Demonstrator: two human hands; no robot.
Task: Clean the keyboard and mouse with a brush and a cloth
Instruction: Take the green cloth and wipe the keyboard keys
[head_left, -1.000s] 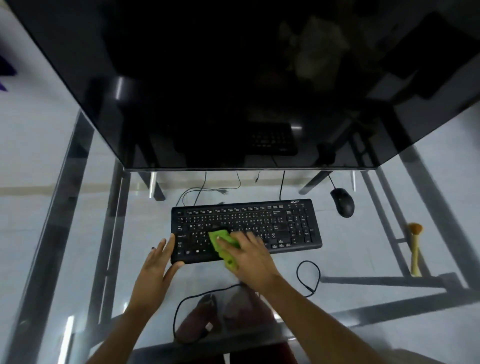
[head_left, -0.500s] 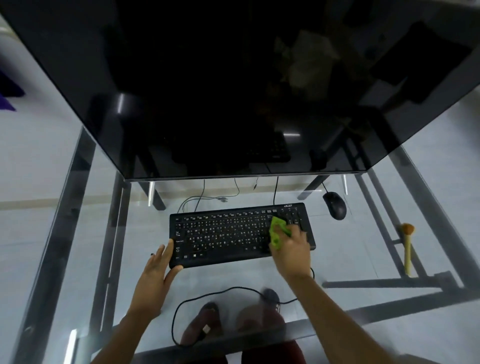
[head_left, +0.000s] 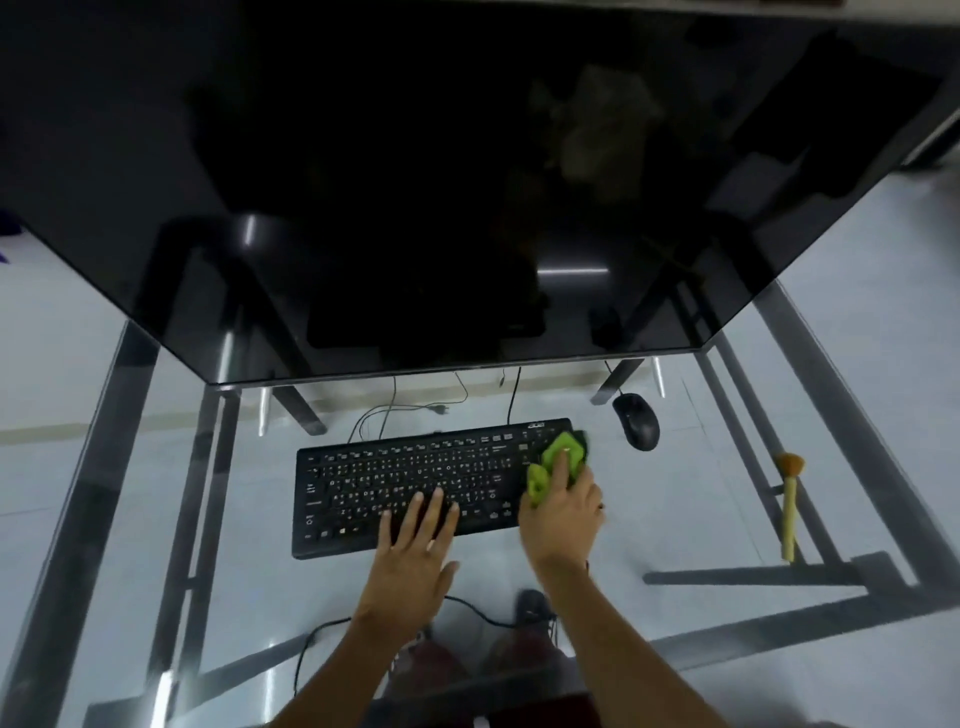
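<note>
A black keyboard (head_left: 405, 478) lies on the glass desk (head_left: 701, 509) below the monitor. My right hand (head_left: 563, 512) presses a green cloth (head_left: 558, 460) onto the keyboard's right end, over the number pad. My left hand (head_left: 415, 545) lies flat with its fingers spread on the keys near the front middle of the keyboard. A black mouse (head_left: 636, 421) sits just right of the keyboard's far corner, apart from both hands. A brush (head_left: 789, 504) with a yellow handle and orange bristles lies on the desk far to the right.
A large dark monitor (head_left: 441, 182) fills the upper view and overhangs the desk behind the keyboard. Thin cables (head_left: 395, 410) run behind the keyboard and another loops below my wrists. The metal desk frame shows through the glass.
My right hand swept the green cloth from the keyboard's middle to its right end. My left hand moved from the keyboard's left front corner onto the keys near the middle.
</note>
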